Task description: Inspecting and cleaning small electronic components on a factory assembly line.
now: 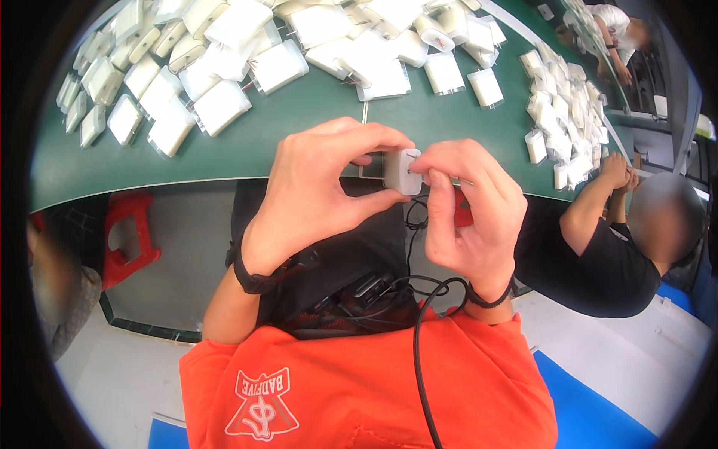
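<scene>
Between the thumb and fingers of my left hand [318, 183] is a small white block-shaped case [402, 173] with rounded corners. Its end face is turned toward my right hand [475, 206]. A thin dark bit, perhaps a wire, shows at that end. My right fingers are closed in a pinch right against the end face; what they grip, if anything, is too small to name. Both hands are over the near edge of a green table [314, 142].
Many similar white cases [223, 107], some with thin wires and clear film, lie heaped along the table's far side. Another heap [557, 112] is at the right, beside a person in black [598, 258]. A red stool [127, 236] stands left; a black cable [420, 352] crosses my shirt.
</scene>
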Demonstrator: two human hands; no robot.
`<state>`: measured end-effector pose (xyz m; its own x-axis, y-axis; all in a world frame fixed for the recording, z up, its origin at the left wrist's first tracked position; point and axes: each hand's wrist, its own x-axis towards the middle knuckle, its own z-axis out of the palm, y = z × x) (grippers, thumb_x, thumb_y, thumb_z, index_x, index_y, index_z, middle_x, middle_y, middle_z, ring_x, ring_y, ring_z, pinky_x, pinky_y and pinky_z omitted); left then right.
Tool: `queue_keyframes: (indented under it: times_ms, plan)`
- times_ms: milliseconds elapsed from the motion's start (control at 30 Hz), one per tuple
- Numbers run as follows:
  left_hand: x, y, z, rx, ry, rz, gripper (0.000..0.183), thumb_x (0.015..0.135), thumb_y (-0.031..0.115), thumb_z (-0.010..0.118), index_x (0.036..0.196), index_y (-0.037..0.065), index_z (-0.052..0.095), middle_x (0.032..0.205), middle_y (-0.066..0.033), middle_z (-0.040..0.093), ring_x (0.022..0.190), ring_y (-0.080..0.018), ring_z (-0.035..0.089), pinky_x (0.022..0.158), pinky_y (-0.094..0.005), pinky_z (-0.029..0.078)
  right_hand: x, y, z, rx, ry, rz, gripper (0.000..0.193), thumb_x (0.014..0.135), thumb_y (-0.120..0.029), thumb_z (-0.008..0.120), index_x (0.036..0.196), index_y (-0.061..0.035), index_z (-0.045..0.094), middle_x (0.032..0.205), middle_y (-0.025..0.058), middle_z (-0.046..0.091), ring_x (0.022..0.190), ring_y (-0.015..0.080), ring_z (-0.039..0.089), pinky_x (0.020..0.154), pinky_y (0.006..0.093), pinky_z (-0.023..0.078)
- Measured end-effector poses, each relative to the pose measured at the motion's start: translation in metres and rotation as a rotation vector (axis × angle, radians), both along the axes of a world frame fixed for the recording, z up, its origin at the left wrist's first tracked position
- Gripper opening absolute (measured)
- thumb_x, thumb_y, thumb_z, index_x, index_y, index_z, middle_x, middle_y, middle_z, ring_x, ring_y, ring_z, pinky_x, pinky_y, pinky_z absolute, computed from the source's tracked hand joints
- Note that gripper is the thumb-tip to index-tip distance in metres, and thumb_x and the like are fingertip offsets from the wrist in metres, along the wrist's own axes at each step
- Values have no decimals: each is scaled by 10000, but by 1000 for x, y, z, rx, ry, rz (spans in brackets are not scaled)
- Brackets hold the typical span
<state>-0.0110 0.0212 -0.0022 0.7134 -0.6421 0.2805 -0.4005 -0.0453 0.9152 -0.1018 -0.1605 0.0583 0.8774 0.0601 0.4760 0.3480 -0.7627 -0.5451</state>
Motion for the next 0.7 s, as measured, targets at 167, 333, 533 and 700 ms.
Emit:
queue_keyframes:
  times_ms: [167,333,533,700]
  plan:
    - [0,-1,-1,1,-27,27,471,731,63,943,1175,76,787,1041,-76,788,886,-228,769,791,-333,652,3,3,11,-60,96,-10,203,849,125,680,998,-13,677,926,92,716,796,301,699,692,388,568]
    - [-1,-2,-1,-44,-58,49,452,729,120,962,1143,112,783,975,-64,779,824,-244,768,735,-337,641,1,0,7,-15,114,-28,127,908,103,667,983,3,692,913,98,722,761,269,697,682,357,565]
    - [0,1,3,17,5,-7,498,742,34,946,1219,62,807,1127,-63,812,1004,-204,778,863,-334,661,-5,-19,-6,318,-66,-67,159,1066,36,573,990,51,712,989,147,732,811,208,676,745,317,573]
    - [1,0,4,-1,8,-14,491,747,45,951,1218,66,813,1125,-63,812,1005,-204,781,868,-336,662,1,-32,-11,231,-87,96,127,1070,38,569,1086,33,694,1036,130,706,809,205,631,731,313,540]
